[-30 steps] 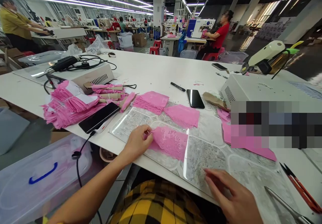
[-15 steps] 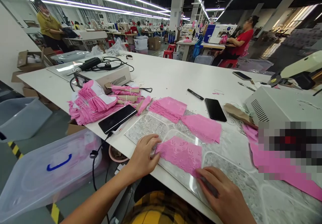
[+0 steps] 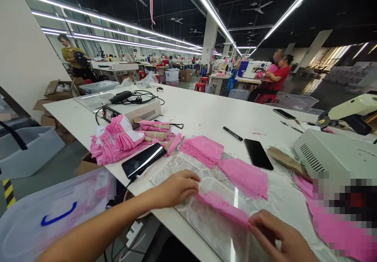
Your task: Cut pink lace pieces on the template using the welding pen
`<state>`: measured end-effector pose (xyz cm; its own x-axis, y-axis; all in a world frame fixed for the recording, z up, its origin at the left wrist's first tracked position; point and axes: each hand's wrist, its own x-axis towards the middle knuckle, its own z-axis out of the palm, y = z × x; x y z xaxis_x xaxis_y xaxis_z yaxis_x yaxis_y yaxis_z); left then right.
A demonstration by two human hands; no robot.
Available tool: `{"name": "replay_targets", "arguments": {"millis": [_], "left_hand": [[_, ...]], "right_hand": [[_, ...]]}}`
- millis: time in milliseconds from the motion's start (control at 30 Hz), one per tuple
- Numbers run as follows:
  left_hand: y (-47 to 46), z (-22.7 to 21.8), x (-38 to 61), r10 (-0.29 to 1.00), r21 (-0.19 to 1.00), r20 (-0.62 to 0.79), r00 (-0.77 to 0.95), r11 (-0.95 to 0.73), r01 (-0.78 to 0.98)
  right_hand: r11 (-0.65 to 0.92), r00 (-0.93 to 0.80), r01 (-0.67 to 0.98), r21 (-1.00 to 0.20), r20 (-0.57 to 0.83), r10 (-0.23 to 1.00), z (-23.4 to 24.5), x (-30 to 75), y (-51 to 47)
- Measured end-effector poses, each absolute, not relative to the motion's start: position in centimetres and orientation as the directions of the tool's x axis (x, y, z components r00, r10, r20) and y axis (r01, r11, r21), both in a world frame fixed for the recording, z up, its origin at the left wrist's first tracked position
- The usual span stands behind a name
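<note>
One pink piece [image 3: 223,208], its ends pinched by left hand [image 3: 179,189] and right hand [image 3: 278,234], may be skewed by uneven pulling.

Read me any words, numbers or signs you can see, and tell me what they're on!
No text can be read clearly.
Black pen: pale marks, too small to read.
White paper on the pink bundle: any writing is too blurred.
Sewing machine: any lettering is too small.
</note>
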<state>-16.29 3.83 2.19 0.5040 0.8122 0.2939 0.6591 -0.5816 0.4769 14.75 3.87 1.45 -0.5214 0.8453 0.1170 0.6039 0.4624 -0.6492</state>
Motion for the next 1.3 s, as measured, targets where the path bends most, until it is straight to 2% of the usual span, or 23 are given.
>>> {"name": "replay_targets", "arguments": {"millis": [67,167,233,300,367,433,600,667,733,800,833,900,1067,1167,1300], "left_hand": [[6.7,3.9,-16.4,0.800,0.481,0.286,0.527,-0.596,0.643],[12.6,6.0,-16.9,0.798,0.460,0.298,0.524,-0.601,0.654],[16.7,7.1,-17.6,0.809,0.437,0.340,0.480,-0.587,0.681],[20.0,7.9,-18.5,0.811,0.411,0.379,0.446,-0.580,0.704],[22.0,8.0,-19.7,0.808,0.384,0.396,0.435,-0.576,0.721],[22.5,7.5,-20.9,0.811,0.353,0.373,0.451,-0.573,0.739],[20.3,5.1,-22.8,0.846,0.267,0.203,0.493,-0.533,0.803],[19.4,4.8,-22.8,0.863,0.230,0.174,0.475,-0.504,0.832],[18.6,5.1,-21.9,0.862,0.201,0.177,0.475,-0.504,0.840],[17.8,5.5,-19.9,0.827,0.194,0.185,0.531,-0.560,0.806],[17.3,5.7,-18.7,0.796,0.197,0.187,0.575,-0.604,0.772],[16.5,5.6,-16.3,0.719,0.209,0.184,0.670,-0.695,0.688],[16.5,3.5,-12.0,0.562,0.194,0.193,0.804,-0.825,0.530],[17.2,2.1,-10.1,0.554,0.148,0.179,0.813,-0.832,0.535],[17.9,1.3,-8.4,0.606,0.077,0.125,0.786,-0.795,0.601]], "right_hand": [[0.397,-0.482,0.631,-0.666,0.064,0.874,3.3,14.7,6.1],[0.356,-0.411,0.642,-0.679,0.087,0.907,6.0,13.5,10.8],[0.363,-0.335,0.678,-0.639,0.171,0.926,7.6,12.1,14.1],[0.431,-0.261,0.706,-0.562,0.359,0.896,8.8,10.4,17.1],[0.517,-0.272,0.702,-0.489,0.487,0.830,9.0,8.5,19.1],[0.580,-0.331,0.676,-0.454,0.516,0.790,8.0,6.7,19.9],[0.687,-0.511,0.572,-0.448,0.460,0.726,1.1,5.6,19.1],[0.651,-0.512,0.578,-0.492,0.402,0.759,-1.7,7.0,19.5],[0.573,-0.400,0.611,-0.546,0.411,0.819,-3.2,9.0,20.0],[0.514,-0.366,0.623,-0.589,0.361,0.858,-3.1,11.4,19.6],[0.474,-0.375,0.649,-0.595,0.291,0.880,-2.5,12.6,18.9],[0.390,-0.285,0.699,-0.600,0.267,0.921,-0.8,14.4,16.9],[0.300,-0.271,0.728,-0.616,0.143,0.952,1.1,15.6,12.9],[0.292,-0.278,0.750,-0.593,0.118,0.953,0.4,15.7,11.5],[0.325,-0.293,0.769,-0.550,0.148,0.944,-0.3,15.5,10.7]]}}
